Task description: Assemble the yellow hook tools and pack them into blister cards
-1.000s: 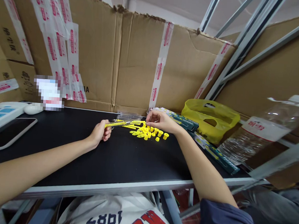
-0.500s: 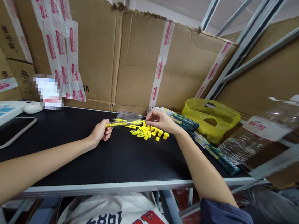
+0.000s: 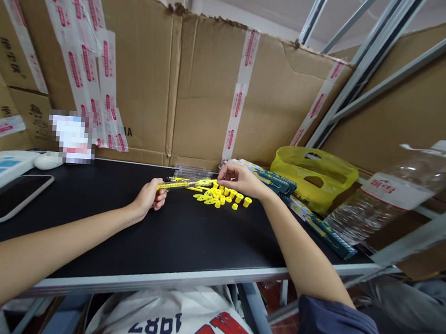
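Note:
My left hand [image 3: 151,196] is closed around the near end of a slim yellow tube with dark markings [image 3: 176,185], held nearly level above the black table. Its far half has a clear section and a flat yellow end piece [image 3: 205,182]. At that tip, the thumb and fingers of my right hand [image 3: 240,180] are pinched together on the yellow end. Just below lies a loose pile of small yellow plastic caps and flat pieces [image 3: 223,198]. Behind the tube are thin yellow sticks [image 3: 194,188] and clear plastic tubes [image 3: 194,172].
Green printed boxes [image 3: 328,235] lie to the right, beside a yellow plastic bag [image 3: 314,173] and a large clear bottle [image 3: 387,194]. At the left are a phone [image 3: 12,198], a white mouse [image 3: 48,161] and a white power strip [image 3: 9,170]. Cardboard [image 3: 208,95] walls the back.

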`<move>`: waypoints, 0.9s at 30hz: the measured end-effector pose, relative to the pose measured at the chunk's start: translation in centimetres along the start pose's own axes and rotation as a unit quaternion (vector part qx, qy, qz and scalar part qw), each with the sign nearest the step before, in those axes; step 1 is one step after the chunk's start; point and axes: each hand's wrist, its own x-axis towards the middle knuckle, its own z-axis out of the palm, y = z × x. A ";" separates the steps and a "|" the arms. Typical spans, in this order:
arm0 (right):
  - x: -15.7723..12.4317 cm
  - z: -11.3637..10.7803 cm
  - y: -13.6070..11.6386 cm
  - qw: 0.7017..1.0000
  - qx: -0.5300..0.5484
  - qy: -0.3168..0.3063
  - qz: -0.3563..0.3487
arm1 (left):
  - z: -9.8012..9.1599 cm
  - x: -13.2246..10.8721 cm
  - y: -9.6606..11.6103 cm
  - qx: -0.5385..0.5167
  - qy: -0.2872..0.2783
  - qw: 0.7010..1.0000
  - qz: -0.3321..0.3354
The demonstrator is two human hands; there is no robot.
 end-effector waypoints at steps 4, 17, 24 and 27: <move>0.0 0.1 0.1 1.000 0.018 -0.001 -0.005 | -0.1 0.1 -0.2 0.009 -0.013 1.000 0.006; 0.2 1.7 -0.4 0.999 0.030 -0.014 -0.006 | -0.1 0.0 0.0 0.000 -0.020 1.000 -0.005; 0.1 1.6 -0.7 0.998 0.069 -0.003 -0.012 | 0.1 -0.3 0.6 -0.039 -0.020 0.999 -0.032; 0.1 1.7 -0.9 0.997 0.072 0.001 0.004 | 0.2 -0.4 0.7 -0.046 -0.022 0.998 -0.039</move>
